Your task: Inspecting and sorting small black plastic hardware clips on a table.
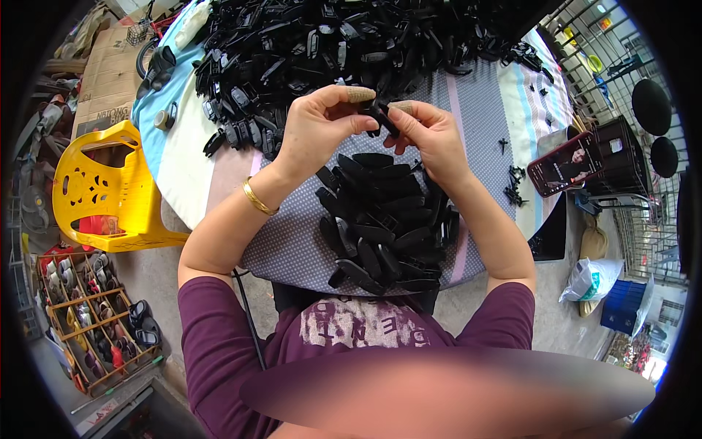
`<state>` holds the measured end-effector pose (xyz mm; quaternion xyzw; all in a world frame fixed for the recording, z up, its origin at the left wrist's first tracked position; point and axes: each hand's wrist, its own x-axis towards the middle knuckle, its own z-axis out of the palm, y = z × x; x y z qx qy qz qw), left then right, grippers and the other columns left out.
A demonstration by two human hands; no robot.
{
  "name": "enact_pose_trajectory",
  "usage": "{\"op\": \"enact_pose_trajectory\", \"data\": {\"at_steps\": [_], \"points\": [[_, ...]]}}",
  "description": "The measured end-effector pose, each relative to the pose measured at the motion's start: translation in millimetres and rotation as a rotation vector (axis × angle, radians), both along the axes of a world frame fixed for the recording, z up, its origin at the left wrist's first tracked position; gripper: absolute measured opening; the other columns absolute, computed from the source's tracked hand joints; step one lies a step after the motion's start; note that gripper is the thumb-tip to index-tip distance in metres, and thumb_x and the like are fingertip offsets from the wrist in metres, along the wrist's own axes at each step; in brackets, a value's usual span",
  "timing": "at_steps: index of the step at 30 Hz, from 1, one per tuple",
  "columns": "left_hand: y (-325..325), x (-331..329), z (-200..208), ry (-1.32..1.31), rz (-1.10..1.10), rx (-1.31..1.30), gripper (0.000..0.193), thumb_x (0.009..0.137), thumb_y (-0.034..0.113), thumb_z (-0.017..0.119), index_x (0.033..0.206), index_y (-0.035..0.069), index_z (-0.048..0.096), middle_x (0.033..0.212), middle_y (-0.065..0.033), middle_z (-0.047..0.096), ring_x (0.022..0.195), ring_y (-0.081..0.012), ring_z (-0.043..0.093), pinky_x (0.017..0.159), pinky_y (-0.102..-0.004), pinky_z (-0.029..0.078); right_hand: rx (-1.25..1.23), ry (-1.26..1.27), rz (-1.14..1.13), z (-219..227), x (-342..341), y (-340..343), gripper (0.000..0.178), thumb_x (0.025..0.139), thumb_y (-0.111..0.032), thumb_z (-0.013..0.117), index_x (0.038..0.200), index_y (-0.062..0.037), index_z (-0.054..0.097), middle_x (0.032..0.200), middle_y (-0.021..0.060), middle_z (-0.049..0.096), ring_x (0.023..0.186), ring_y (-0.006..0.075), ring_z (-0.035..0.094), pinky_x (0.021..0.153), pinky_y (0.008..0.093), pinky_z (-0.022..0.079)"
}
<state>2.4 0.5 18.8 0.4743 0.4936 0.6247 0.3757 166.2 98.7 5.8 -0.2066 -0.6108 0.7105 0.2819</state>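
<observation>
We see the small black part [384,119] above the surface [482,95], pinched in the left hand [314,132] and right hand [437,139], each grip closed between thumb and fingertips; whether it is one piece or two we cannot tell. We judge it light, stiff, slightly slippery, best held by its ends. The near heap [376,230] crowds the front edge, the large pile [292,47] the far side; our open room lies rightward

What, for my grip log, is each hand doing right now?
Left hand: closed, pinching a small black part.
Right hand: closed, also pinching; whether the same piece, I can't tell.
</observation>
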Motion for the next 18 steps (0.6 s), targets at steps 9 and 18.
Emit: {"op": "enact_pose_trajectory", "data": {"at_steps": [9, 18], "points": [[-2, 3, -4, -0.021, 0.028, 0.083, 0.032, 0.077, -0.004, 0.068, 0.108, -0.003, 0.063, 0.097, -0.0096, 0.066, 0.087, -0.0150, 0.065, 0.080, -0.0256, 0.055, 0.245, -0.058, -0.165, 7, -6, -19, 0.016, 0.090, -0.011, 0.058, 0.095, 0.0027, 0.062, 0.078, 0.0035, 0.062, 0.063, 0.0100, 0.062, 0.051, 0.0201, 0.048], [0, 4, -3, -0.259, -0.072, 0.126, 0.031, 0.082, -0.007, 0.060, 0.113, -0.001, 0.062, 0.104, -0.0105, 0.066, 0.094, -0.0148, 0.063, 0.086, -0.0261, 0.051, 0.572, -0.163, -0.089, 11, -3, -15, 0.019, 0.086, -0.014, 0.064, 0.096, 0.0024, 0.061, 0.081, 0.0035, 0.062, 0.066, 0.0099, 0.059, 0.056, 0.0216, 0.046]]}}
